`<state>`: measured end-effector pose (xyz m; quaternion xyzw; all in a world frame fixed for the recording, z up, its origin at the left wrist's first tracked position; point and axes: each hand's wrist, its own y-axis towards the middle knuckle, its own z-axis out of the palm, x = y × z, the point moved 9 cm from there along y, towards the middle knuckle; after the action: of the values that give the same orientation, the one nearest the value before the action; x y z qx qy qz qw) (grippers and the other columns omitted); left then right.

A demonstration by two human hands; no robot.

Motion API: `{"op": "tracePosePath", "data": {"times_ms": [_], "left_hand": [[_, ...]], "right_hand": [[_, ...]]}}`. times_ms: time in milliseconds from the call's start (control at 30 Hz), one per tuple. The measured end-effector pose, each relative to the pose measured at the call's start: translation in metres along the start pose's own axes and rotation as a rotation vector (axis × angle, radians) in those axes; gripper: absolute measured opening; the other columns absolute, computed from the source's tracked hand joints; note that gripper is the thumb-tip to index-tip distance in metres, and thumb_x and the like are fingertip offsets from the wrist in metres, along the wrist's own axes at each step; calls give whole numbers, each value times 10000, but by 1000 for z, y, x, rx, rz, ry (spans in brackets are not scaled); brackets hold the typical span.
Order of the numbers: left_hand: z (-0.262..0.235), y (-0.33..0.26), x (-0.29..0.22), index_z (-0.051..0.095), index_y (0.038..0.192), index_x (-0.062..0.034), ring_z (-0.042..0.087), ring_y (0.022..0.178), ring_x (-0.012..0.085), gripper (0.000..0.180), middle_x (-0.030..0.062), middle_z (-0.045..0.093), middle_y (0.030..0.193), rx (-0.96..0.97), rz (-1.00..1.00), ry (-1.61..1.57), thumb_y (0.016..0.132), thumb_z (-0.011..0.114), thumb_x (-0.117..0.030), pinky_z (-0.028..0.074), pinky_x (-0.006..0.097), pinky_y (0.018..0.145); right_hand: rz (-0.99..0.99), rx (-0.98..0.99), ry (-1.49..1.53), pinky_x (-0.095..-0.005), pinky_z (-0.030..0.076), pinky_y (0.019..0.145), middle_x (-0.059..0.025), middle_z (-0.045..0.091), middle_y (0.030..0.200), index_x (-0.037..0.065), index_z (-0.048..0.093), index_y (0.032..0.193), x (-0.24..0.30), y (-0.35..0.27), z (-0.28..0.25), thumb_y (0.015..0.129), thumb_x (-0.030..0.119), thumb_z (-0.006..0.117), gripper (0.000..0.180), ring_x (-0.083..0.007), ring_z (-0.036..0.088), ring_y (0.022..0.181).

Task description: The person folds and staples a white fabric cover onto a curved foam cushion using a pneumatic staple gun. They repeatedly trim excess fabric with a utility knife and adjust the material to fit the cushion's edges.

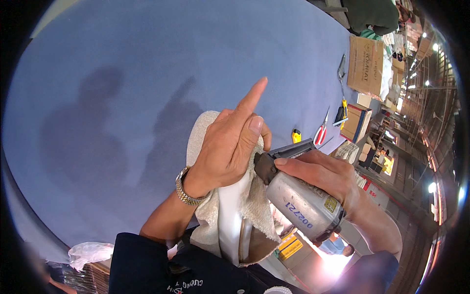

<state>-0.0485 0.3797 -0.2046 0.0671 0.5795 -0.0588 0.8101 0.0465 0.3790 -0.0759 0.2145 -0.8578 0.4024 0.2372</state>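
Beige woven fabric (259, 201) is wrapped over a curved white piece (230, 215) held close to my body. My left hand (223, 147), with a metal-band watch (182, 188) on its wrist, grips the fabric-covered piece near its rounded end. The index finger of that hand points up and away while the others curl at the fabric. My right hand (325, 171) is wrapped around a worn silver-and-black air staple gun (298, 201). The gun's black nose is right beside the fabric edge, below my left fingers; contact cannot be made out.
A blue-covered table (147, 54) spreads ahead and left. On its right side lie a yellow box cutter (296, 135), red-handled scissors (320, 133) and a yellow-handled tool (344, 110). Cardboard boxes (364, 63) stand beyond. Other people (369, 14) are at the far right and lower right.
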Motion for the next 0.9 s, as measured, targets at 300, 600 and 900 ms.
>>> {"op": "tracePosePath", "data": {"times_ms": [300,600,900], "left_hand": [[-6,-1,-1,287,1595,38,653,630,128,539,62,663,673,-55,37,20,1131,337,-231,507,295,674],[-16,-3,-9,264,1619,-14,609,695,107,531,73,660,746,-27,-88,-76,1137,339,-223,505,279,710],[-5,14,-1,428,1553,-40,630,737,104,471,81,705,784,207,-337,40,1125,358,-224,519,272,778]], "right_hand": [[-28,-35,-15,-345,616,706,-122,696,1029,118,608,1431,5,7,1,816,52,724,629,-269,746,852],[-123,-97,168,-426,581,823,-196,703,1108,63,576,1435,3,2,5,711,394,850,843,-375,719,951],[45,-732,229,-395,546,946,-166,665,1291,54,566,1443,-103,-81,30,772,173,818,726,-368,683,1120]]}}
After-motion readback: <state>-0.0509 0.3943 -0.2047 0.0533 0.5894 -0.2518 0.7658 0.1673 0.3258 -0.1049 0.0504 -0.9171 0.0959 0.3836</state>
